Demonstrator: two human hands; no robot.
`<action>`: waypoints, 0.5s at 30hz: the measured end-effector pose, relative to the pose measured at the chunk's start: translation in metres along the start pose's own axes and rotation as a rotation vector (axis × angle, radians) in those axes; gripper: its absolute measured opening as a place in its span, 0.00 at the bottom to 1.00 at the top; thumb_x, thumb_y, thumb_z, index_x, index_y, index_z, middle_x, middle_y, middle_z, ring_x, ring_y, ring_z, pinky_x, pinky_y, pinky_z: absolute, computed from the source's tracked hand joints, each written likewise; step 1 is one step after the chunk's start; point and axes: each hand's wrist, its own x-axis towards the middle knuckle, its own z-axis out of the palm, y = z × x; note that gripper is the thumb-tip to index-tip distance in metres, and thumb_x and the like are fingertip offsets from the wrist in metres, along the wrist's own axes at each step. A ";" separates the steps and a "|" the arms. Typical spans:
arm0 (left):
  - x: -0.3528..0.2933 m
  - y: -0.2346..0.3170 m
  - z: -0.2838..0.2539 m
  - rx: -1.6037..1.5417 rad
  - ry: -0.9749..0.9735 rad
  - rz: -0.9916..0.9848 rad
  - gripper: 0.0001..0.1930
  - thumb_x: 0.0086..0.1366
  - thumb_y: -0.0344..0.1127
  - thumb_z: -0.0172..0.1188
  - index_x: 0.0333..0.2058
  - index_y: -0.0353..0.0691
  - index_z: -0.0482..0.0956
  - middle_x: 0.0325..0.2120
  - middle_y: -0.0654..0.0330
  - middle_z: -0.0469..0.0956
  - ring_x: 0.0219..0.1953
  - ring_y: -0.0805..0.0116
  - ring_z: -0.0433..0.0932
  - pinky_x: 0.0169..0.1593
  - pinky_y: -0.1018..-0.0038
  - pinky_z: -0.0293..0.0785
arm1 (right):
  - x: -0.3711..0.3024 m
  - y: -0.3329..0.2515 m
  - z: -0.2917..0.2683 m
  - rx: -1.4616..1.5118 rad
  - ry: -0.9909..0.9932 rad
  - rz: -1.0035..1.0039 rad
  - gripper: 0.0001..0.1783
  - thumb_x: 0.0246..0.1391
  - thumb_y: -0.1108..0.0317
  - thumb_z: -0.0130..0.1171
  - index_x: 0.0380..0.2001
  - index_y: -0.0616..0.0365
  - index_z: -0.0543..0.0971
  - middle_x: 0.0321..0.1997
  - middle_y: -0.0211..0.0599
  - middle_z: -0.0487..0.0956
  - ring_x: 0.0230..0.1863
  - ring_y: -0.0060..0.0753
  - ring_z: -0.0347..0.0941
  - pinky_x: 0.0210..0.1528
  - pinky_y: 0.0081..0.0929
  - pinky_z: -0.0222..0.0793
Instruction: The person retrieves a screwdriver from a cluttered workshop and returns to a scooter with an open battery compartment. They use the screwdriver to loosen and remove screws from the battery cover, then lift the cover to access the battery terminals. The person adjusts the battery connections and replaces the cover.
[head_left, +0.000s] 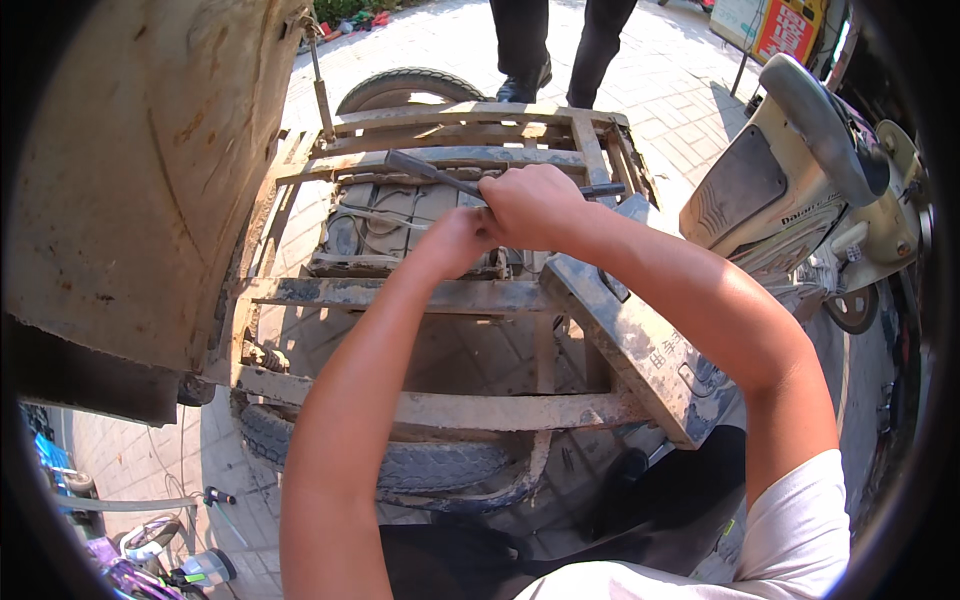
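My right hand [537, 207] is closed round a dark metal rod tool [440, 172] with a thicker grip-like end; a dark end [603, 190] also shows on the hand's other side. Close beneath it, my left hand [458, 242] has its fingers curled together. What they hold, if anything, is hidden. Both hands are over an open battery compartment [338, 266] with block-shaped batteries [408, 203] and loose pale wires [375, 216]. Around the compartment runs a worn, rusty vehicle frame [330, 292].
A rusty metal panel [130, 180] stands raised at left, with a strut [319, 80] beside it. Tyres [430, 465] lie under the frame. A dented metal box [640, 350] is at right, near a parked scooter [770, 170]. Another person's legs [520, 40] stand beyond.
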 end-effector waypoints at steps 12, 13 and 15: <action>-0.007 0.017 -0.006 0.079 -0.050 -0.212 0.15 0.65 0.39 0.62 0.47 0.37 0.81 0.39 0.54 0.83 0.39 0.70 0.78 0.45 0.71 0.72 | 0.006 0.012 0.007 -0.079 0.053 -0.191 0.14 0.51 0.56 0.58 0.29 0.55 0.81 0.26 0.42 0.82 0.30 0.48 0.81 0.33 0.41 0.76; -0.011 0.021 -0.010 0.103 -0.053 -0.227 0.16 0.65 0.40 0.62 0.48 0.39 0.81 0.41 0.54 0.83 0.41 0.70 0.78 0.46 0.72 0.72 | 0.008 0.015 0.008 -0.109 0.067 -0.285 0.14 0.52 0.56 0.57 0.29 0.55 0.81 0.25 0.42 0.82 0.29 0.48 0.81 0.32 0.42 0.75; -0.019 0.026 -0.024 0.032 -0.041 -0.355 0.20 0.66 0.41 0.60 0.53 0.38 0.78 0.46 0.54 0.81 0.45 0.71 0.78 0.48 0.73 0.72 | 0.010 0.020 0.011 -0.092 0.072 -0.280 0.14 0.53 0.55 0.56 0.28 0.54 0.81 0.23 0.41 0.81 0.28 0.49 0.80 0.31 0.43 0.75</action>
